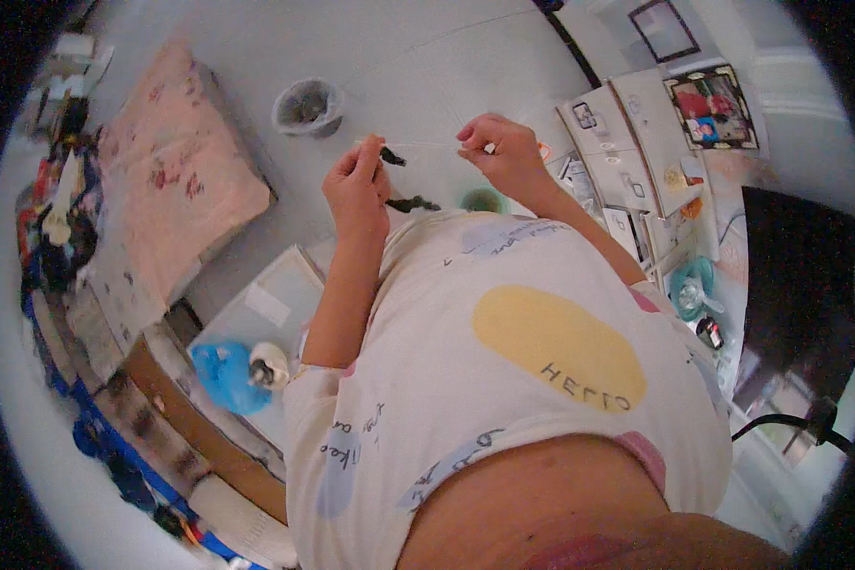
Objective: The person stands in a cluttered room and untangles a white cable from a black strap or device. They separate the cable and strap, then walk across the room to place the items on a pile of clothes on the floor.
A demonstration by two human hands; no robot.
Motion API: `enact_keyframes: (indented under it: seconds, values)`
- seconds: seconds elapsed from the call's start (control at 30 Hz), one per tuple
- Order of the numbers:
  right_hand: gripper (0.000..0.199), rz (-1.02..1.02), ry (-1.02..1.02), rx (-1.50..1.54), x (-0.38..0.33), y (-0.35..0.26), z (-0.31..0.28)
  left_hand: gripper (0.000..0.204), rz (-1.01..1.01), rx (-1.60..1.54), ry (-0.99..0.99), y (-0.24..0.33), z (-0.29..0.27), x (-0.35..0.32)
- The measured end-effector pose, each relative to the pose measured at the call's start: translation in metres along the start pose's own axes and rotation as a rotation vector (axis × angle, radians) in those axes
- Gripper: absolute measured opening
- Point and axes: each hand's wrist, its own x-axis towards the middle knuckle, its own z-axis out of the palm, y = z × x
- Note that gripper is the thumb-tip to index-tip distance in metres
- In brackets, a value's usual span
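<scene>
My left hand (354, 190) is closed in a pinch, thumb against fingertips. From it a thin pale strand (426, 145), like thread, runs across to my right hand (508, 157), whose fingers are also pinched together. A small dark piece (392, 157) hangs at my left fingertips; its kind is too small to make out. Lower down, a dark, ragged strip (413, 203) shows between my left wrist and my shirt. Just beyond the shirt, below my right hand, sits a round greenish container (483, 200), partly hidden.
A lined waste bin (308, 107) stands on the floor ahead. To the left is a pink flowered cover (185, 180), with a blue plastic bag (226, 376) on a nearer surface. White drawers (608, 142) and a dark screen (793, 294) are on the right.
</scene>
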Motion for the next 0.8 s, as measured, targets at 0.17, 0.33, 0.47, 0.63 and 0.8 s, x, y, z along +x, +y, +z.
enact_keyframes:
  seconds: [0.17, 0.33, 0.47, 0.63, 0.8]
  values:
    - [0.008, 0.261, 0.032, 0.116, 0.018, -0.006, 0.009, 0.014, -0.083, 0.109, -0.118, 0.027, 0.010, 0.045]
    - [0.022, 0.316, -0.034, 0.068, 0.029, -0.009, 0.020, 0.013, -0.044, 0.359, -0.213, 0.043, 0.018, 0.088]
    - [0.017, 0.351, -0.036, 0.089, 0.017, -0.036, 0.017, 0.015, 0.021, 0.552, -0.348, 0.051, 0.031, 0.083]
    - [0.010, 0.600, 0.021, -0.253, -0.015, -0.022, 0.007, 0.017, 0.009, 0.724, -0.482, 0.038, 0.064, 0.055]
    - [0.011, 0.593, 0.156, -0.529, -0.047, -0.015, 0.006, 0.018, -0.060, 0.760, -0.652, 0.013, 0.075, 0.046]
